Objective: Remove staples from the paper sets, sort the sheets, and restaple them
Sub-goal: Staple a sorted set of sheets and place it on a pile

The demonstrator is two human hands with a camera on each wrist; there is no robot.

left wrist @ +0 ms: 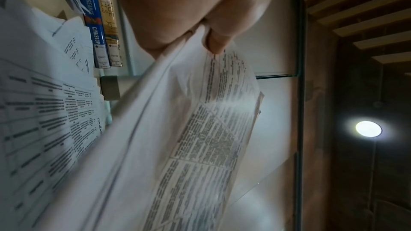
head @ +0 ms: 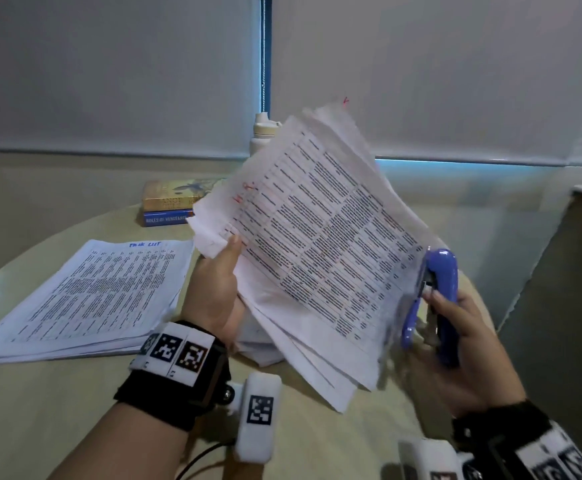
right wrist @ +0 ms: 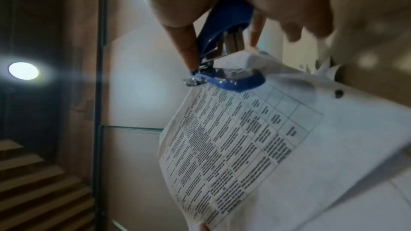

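My left hand (head: 220, 282) pinches a thick set of printed sheets (head: 320, 251) by its left edge and holds it tilted above the table; the left wrist view shows thumb and fingers (left wrist: 213, 41) clamped on that paper set (left wrist: 189, 129). My right hand (head: 455, 327) grips a blue stapler (head: 438, 299), upright at the set's right corner. In the right wrist view the stapler (right wrist: 224, 41) stands with its jaws apart and the paper corner (right wrist: 255, 59) between them. A second printed stack (head: 88, 296) headed in blue ink lies flat at the table's left.
Two stacked books (head: 171, 206) lie at the table's far side, with a white bottle (head: 263, 133) behind them. More loose sheets (head: 261, 348) lie under the raised set. A round beige table (head: 75, 410) carries everything; a dark cabinet (head: 566, 271) stands at right.
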